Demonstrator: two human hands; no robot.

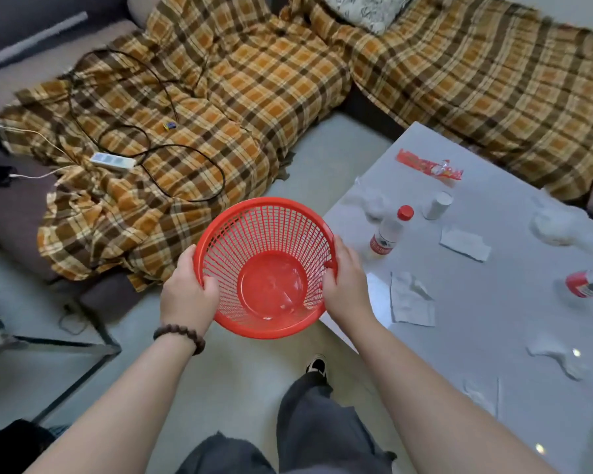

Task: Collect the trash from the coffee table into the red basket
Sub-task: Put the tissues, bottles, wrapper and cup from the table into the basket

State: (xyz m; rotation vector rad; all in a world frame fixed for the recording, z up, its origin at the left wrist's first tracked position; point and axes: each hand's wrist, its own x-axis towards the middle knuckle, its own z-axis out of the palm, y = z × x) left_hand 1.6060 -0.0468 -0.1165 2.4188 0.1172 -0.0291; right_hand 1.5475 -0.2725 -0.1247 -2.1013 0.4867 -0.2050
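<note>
I hold an empty red basket (267, 265) in the air, left of the coffee table (514, 319). My left hand (189, 289) grips its left rim and my right hand (346, 285) grips its right rim. On the grey table lie a red-capped water bottle (389, 232), a red snack wrapper (428, 164), a white paper cup on its side (438, 205), a red can on its side (587, 283), crumpled white tissues (555, 225) and flat paper pieces (411, 299).
A sofa under an orange plaid blanket (220, 97) wraps around the back and left, with a power strip (112, 161) and black cables on it. A glass-topped side table (42, 354) stands at the lower left. My dark trouser leg and shoe (317, 366) are below the basket.
</note>
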